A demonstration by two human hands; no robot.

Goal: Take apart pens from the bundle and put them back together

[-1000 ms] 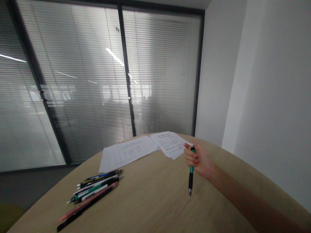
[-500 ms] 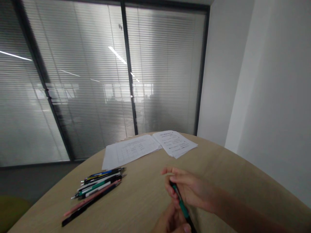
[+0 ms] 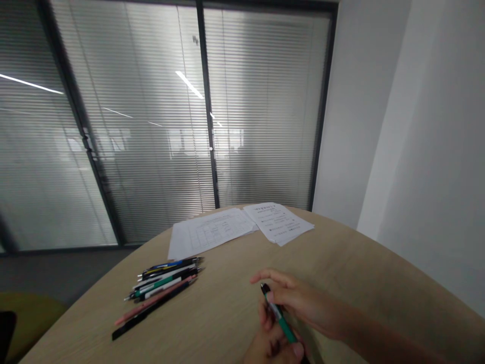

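Note:
A green and black pen (image 3: 283, 324) is tilted above the near part of the table, its black end pointing away from me. My right hand (image 3: 299, 299) is closed round the upper part, thumb against the barrel and index finger stretched out past it. At the bottom edge of the view, my left hand (image 3: 271, 348) pinches the pen's lower part with the thumb on top. The lowest tip is cut off by the frame. Off to the left lies a loose pile of pens (image 3: 162, 285) in black, green, white, blue and pink.
Two sets of printed sheets lie toward the far side of the round wooden table (image 3: 223, 283): a page with a grid (image 3: 208, 233) and a page of text lines (image 3: 278, 222). Behind is a glass partition with blinds (image 3: 151, 126). A yellow-green seat (image 3: 34, 313) shows at lower left.
The view has shifted slightly, so the table and pens appear farther right. My right thumb sits lower along the pen, and more of its black end shows. Both hands keep hold of it.

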